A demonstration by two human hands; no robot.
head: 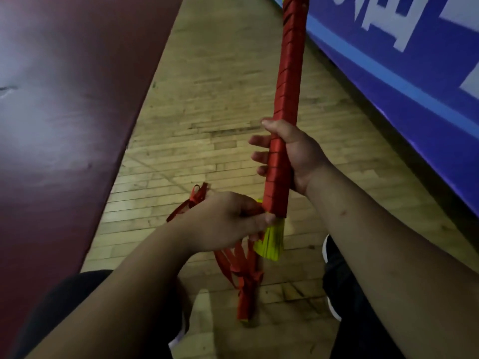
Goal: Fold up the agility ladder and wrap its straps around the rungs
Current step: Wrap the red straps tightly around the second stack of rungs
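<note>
Nearly wrapped | our right hand grips the strap-bound rung bundle upright over the wooden floor, steadying it | our left hand pinches the red strap at the wrap's lower edge, likely keeping tension | yellow rung ends bare; the strap's loose loops hang below.

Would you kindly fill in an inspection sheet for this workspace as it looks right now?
Surface: wooden floor, bare planks.
Job's things: rung bundle tilted, spiral-wrapped in red strap along most of its length; yellow rung ends bare at the bottom; loose red straps hang below.
Clutter: nothing seen.
Hands: right hand grips the rung bundle; left hand pinches the loose red straps at the wrap's lower edge.
Cables: nothing seen.
Surroundings: maroon mat on the left; blue banner with white lettering on the right; dark shoe on the floor.
</note>
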